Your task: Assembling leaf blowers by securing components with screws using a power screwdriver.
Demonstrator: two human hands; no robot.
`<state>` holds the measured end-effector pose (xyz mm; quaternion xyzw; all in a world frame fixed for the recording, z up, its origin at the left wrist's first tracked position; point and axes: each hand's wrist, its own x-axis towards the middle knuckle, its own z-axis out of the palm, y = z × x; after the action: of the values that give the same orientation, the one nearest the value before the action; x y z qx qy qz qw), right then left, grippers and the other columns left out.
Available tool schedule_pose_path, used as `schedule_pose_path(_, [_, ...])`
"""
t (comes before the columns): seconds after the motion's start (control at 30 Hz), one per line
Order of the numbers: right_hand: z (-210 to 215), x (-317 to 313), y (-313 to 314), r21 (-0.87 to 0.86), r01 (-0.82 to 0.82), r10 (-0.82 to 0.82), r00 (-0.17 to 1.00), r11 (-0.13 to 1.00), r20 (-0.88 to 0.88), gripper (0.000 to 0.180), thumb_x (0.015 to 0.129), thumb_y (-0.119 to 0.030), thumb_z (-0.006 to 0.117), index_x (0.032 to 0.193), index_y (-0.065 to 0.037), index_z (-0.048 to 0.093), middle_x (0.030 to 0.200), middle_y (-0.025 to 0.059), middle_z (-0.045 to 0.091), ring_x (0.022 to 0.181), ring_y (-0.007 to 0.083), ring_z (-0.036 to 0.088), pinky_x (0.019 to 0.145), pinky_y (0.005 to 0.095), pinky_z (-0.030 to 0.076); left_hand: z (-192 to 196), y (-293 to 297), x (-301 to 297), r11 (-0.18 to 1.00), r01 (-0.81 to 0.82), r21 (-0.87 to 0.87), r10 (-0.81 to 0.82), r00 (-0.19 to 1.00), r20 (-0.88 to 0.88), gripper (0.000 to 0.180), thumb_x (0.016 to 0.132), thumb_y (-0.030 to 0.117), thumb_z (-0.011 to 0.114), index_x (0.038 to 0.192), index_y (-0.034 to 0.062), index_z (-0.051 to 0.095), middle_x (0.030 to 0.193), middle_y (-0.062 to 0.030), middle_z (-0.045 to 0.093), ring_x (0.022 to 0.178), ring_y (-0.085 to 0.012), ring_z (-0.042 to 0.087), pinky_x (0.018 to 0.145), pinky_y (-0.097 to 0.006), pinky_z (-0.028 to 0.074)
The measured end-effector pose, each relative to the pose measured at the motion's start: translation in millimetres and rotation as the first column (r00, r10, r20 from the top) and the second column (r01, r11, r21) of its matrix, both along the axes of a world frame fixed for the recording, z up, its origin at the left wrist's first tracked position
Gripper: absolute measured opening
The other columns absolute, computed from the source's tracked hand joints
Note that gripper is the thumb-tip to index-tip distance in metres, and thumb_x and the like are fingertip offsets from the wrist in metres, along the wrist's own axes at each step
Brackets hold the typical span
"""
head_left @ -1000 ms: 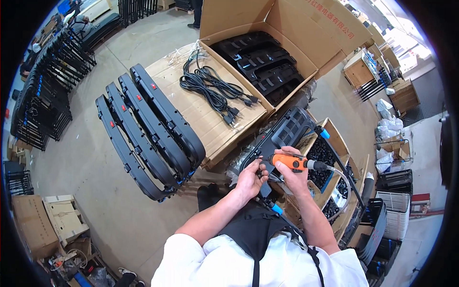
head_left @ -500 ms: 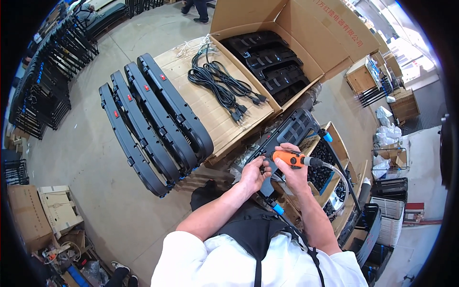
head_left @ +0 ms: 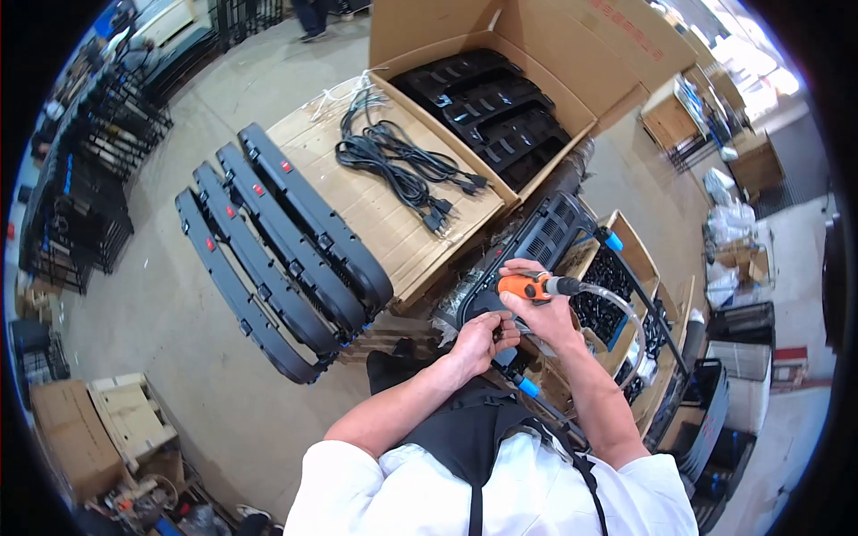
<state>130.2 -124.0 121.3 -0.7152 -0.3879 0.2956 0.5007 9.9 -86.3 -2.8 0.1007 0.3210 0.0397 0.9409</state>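
My right hand [head_left: 556,320] is wrapped round an orange air screwdriver [head_left: 527,287], whose clear hose [head_left: 621,294] curves away to the right. The tool is over a long black plastic housing [head_left: 542,239] with vent slots; its tip is hidden. Just left of it, my left hand [head_left: 480,345] is closed with the fingertips pinched together at the housing's near end. Whatever those fingers hold is too small or hidden to make out. A black tube frame with blue end caps [head_left: 528,386] lies about the housing.
Several similar black housings [head_left: 308,232] stand in a row on the left. Black power cords [head_left: 407,165] lie on a cardboard sheet [head_left: 420,259] beside an open carton [head_left: 581,134] of black panels [head_left: 487,107]. A wooden bin [head_left: 618,228] on the right holds small black parts [head_left: 601,299].
The view has shifted slightly. My right hand and the screwdriver have moved a little left over the housing. My left hand has turned, its fingers now drawn closer together near the housing's end.
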Motion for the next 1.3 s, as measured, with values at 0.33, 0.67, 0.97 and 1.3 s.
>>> schedule_pose_path(0.33, [71,13,-161,0.204,0.661,-0.646,0.75,0.722,-0.147,0.051,0.084,-0.003,0.075,0.132,0.0,0.058,0.12,0.0163,0.073,0.112,0.0239,0.069,0.105,0.0401,0.052,12,18,34,0.983,0.181,0.007,-0.181,0.982,0.053,0.026,0.112,0.021,0.046,0.125,0.0057,0.062,0.097,-0.0047,0.065,0.091,-0.0206,0.066,0.085,-0.036,0.057])
schedule_pose_path(0.67, [43,-168,-319,-0.007,1.0,-0.904,-0.027,-0.027,-0.426,0.056,0.084,-0.005,0.07,0.137,-0.002,0.052,0.119,0.0186,0.071,0.109,0.029,0.069,0.099,0.0406,0.053,3,-62,188,0.862,0.49,0.132,-0.5,0.864,0.055,0.031,0.112,0.029,0.048,0.122,0.0044,0.064,0.108,-0.0068,0.068,0.103,-0.0201,0.064,0.098,-0.037,0.052])
schedule_pose_path(0.97, [-36,-222,-359,-0.2,0.951,-0.781,-0.309,-0.238,-0.542,0.058,0.088,-0.012,0.072,0.142,-0.009,0.051,0.127,0.015,0.068,0.109,0.0228,0.068,0.095,0.0365,0.055,-32,-106,225,0.485,0.699,0.525,-0.73,0.654,-0.196,0.065,0.109,0.052,0.048,0.159,0.012,0.04,0.161,-0.0109,0.042,0.146,-0.0279,0.039,0.117,-0.049,0.033])
schedule_pose_path(1.3, [-238,-108,-407,-0.425,0.898,-0.332,-0.436,-0.111,-0.836,0.042,0.099,-0.028,0.069,0.137,-0.018,0.054,0.123,0.0054,0.064,0.116,0.0245,0.064,0.108,0.0514,0.049,32,-119,82,-0.613,0.255,0.748,-0.646,0.383,-0.66,0.043,0.104,0.041,0.053,0.11,0.0022,0.069,0.111,-0.0213,0.071,0.107,-0.0395,0.069,0.091,-0.051,0.054])
